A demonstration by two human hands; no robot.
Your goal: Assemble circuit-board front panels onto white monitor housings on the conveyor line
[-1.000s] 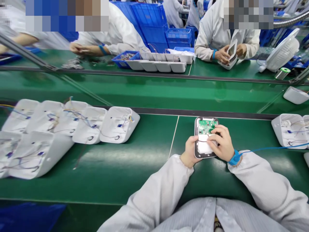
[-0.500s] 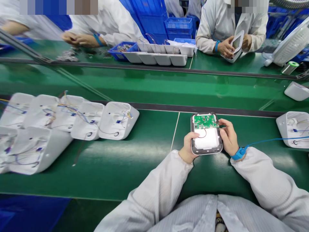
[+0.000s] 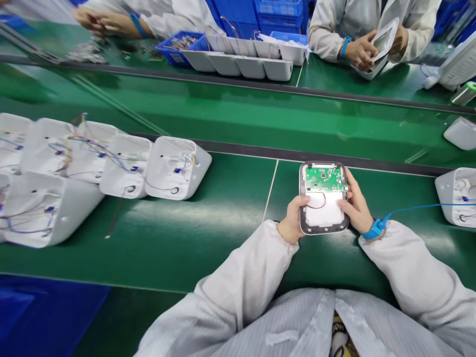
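Hands grip an open device panel (image 3: 323,198) from both sides, just above the bench (image 3: 186,248), close to its far edge. A second ago the right hand (image 3: 356,204) lay across the panel's white lower half; it has since slid off to the right edge, baring the green circuit board (image 3: 324,179) and a red wire (image 3: 320,202). The left hand (image 3: 293,223) clamps the left edge, thumb over the rim. White housings (image 3: 174,168) stand in a row well apart, toward the bench's left end.
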